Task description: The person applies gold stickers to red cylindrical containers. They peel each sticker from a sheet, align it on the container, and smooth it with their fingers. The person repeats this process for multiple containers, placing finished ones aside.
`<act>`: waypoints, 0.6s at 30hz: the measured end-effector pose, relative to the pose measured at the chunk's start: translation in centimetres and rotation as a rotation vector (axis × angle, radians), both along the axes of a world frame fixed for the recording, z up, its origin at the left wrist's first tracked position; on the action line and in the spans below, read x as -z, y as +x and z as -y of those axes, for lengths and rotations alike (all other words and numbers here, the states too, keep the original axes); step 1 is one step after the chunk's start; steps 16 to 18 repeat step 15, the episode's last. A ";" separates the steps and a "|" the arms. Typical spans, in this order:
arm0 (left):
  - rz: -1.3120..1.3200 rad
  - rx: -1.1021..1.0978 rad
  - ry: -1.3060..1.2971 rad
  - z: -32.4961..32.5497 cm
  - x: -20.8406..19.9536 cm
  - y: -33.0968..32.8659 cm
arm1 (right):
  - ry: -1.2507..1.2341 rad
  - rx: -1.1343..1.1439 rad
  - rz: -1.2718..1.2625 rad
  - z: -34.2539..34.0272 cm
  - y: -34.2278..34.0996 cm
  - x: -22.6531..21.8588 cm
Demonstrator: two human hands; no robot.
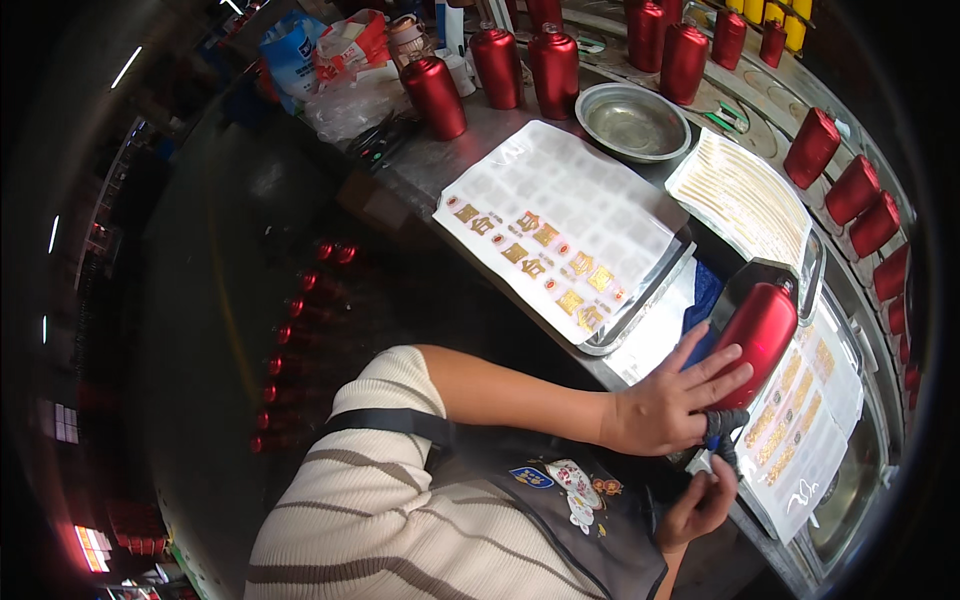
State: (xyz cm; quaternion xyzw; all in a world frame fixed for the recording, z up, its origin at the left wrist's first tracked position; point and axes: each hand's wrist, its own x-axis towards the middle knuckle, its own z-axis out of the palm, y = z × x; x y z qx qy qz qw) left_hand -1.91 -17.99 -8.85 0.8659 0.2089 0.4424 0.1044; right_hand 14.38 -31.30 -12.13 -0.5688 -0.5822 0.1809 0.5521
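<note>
A glossy red bottle [757, 340] lies tilted over a dark stand with blue cloth [703, 300] beside it. My left hand [660, 405] rests over its near side, fingers spread across the red surface and the thumb, in a dark wrap, by the base. Below it, my right hand [700, 505] is curled close to the bottle's base, with a dark wrap on one digit; what its fingers hold, if anything, is hidden. A white sheet of gold and red stickers [560, 240] lies left of the bottle, partly used. Another sheet with gold lettering [790, 420] lies to its right.
A metal bowl [633, 122] and a sheet of gold strips [745, 195] sit beyond the stickers. Red bottles [853, 190] stand along the curved conveyor [835, 250]. Plastic bags [345, 100] crowd the table's far left. More red bottles [285, 333] show in the shade at left.
</note>
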 end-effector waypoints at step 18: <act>0.304 -1.321 -0.016 -12.1 0.4 -33.9 | -0.096 0.042 0.087 0.5 -0.7 -0.6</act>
